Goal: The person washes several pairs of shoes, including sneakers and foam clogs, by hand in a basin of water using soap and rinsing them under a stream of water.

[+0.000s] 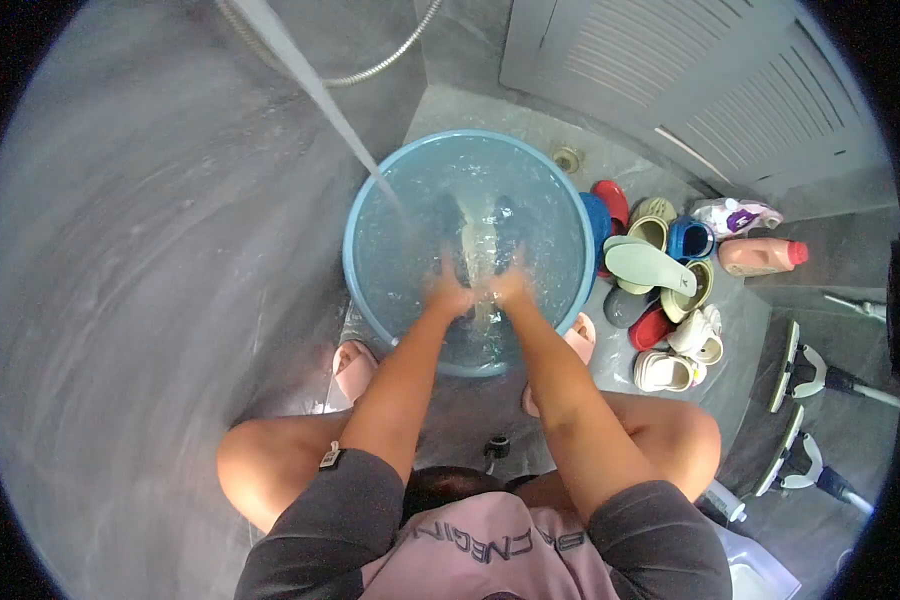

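A round light-blue basin (pixel 358 300) full of water stands on the floor before me. Both my hands are down in it, near its middle. A thing with dark sides and a pale strip along its middle (pixel 473 235) lies under the surface; ripples and glare blur it, so its kind is unclear. My left hand (pixel 452 296) is closed at its near left side, thumb pointing away from me. At its near right side my right hand (pixel 511 287) is closed as well. The fingertips are blurred by the water. A water stream (pixel 340 125) falls into the basin from the upper left.
Right of the basin lie several clogs and slippers, a pale green slipper (pixel 650 265) on top. A pink bottle with a red cap (pixel 760 256) lies by the wall. A floor drain (pixel 567 159) is behind the basin. Two squeegees (pixel 805 370) are at the right.
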### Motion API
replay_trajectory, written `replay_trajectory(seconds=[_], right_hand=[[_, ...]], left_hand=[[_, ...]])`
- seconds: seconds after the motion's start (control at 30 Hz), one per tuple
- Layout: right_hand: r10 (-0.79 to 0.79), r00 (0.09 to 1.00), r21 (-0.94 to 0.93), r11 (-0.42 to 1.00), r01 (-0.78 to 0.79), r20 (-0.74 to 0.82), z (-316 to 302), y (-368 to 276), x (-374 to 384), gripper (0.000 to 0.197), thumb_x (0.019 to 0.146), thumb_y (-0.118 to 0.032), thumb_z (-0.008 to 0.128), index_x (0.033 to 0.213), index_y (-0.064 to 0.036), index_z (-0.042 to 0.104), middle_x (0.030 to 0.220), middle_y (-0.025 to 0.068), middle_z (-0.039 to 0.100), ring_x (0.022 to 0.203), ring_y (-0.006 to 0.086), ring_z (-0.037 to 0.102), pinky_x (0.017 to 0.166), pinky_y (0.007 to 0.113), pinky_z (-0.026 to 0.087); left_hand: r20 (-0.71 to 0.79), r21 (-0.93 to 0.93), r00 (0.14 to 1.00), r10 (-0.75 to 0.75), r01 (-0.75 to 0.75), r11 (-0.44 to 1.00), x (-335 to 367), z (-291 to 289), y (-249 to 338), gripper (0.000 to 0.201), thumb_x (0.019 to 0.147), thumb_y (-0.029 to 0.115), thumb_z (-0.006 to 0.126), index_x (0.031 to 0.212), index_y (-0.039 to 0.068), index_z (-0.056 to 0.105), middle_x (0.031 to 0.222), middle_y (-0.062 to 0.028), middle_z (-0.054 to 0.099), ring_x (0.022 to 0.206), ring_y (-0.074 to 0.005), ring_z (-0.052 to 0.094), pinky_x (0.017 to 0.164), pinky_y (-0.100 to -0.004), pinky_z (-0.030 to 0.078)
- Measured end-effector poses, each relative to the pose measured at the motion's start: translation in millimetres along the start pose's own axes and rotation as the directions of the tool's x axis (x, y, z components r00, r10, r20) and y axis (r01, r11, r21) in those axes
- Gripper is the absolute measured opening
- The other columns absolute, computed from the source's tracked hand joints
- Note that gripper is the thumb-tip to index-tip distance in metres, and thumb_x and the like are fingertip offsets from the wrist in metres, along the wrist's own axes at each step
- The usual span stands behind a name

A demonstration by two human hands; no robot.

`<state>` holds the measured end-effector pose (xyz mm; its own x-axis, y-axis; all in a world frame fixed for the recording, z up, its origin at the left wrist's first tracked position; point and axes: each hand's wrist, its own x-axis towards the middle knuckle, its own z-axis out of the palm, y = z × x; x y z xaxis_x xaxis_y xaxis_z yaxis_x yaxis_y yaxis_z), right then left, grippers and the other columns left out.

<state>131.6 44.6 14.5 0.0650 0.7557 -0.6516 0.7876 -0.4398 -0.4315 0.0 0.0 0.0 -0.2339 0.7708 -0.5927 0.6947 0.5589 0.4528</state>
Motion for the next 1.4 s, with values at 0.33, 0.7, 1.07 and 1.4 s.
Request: replay_trajectory(seconds=[0.33, 0.7, 1.07, 1.4], right_hand=[[-0.067, 0.961, 0.138, 0.985, 0.107, -0.27, -80, -16, -105, 0.103, 0.065, -0.047, 0.065, 0.146, -0.0237, 0.005, 0.131, 0.0374, 0.03, 0.118, 0.0473, 0.041, 0.1, 0.044, 0.035], [-0.247, 0.903, 0.191, 0.925, 0.327, -0.35, -132, -62, -184, 0.101, 0.066, -0.047, 0.064, 0.146, -0.0226, 0.008, 0.129, 0.0378, 0.034, 0.113, 0.0471, 0.046, 0.096, 0.044, 0.038], [-0.46, 0.88, 0.914, 0.397, 0.089, 0.114, -182, -62, -212, 0.057, 0.073, -0.024, 0.061, 0.124, -0.0063, 0.045, 0.101, 0.0091, 0.059, 0.085, 0.0213, 0.059, 0.072, 0.039, 0.048], [-0.591, 0.783, 0.98, 0.155, -0.126, 0.194, -203, -63, -195, 0.045, 0.073, -0.02, 0.048, 0.112, 0.0018, 0.053, 0.105, 0.0182, 0.061, 0.093, 0.0321, 0.061, 0.087, 0.043, 0.048]], left_hand=[[-0.236, -0.22, 0.96, 0.147, -0.201, 0.955, -80, -64, 27, 0.118, 0.055, 0.032, 0.077, 0.145, 0.026, 0.001, 0.122, -0.0311, 0.035, 0.11, -0.0445, 0.044, 0.097, -0.0435, 0.037], [-0.293, -0.317, 0.886, 0.36, -0.445, 0.838, -161, -152, 54, 0.112, 0.058, 0.024, 0.075, 0.146, 0.026, 0.005, 0.124, -0.0341, 0.036, 0.117, -0.0445, 0.041, 0.101, -0.0421, 0.034], [0.158, -0.939, 0.846, 0.51, -0.03, 0.341, -203, -207, 47, 0.066, 0.069, 0.014, 0.055, 0.132, 0.006, 0.036, 0.118, -0.0142, 0.054, 0.104, -0.0281, 0.057, 0.088, -0.039, 0.047], [0.212, -0.976, 0.783, 0.585, 0.194, 0.095, -175, -204, 24, 0.06, 0.068, 0.016, 0.051, 0.124, -0.004, 0.045, 0.114, -0.0185, 0.058, 0.104, -0.0321, 0.057, 0.093, -0.0419, 0.044]])
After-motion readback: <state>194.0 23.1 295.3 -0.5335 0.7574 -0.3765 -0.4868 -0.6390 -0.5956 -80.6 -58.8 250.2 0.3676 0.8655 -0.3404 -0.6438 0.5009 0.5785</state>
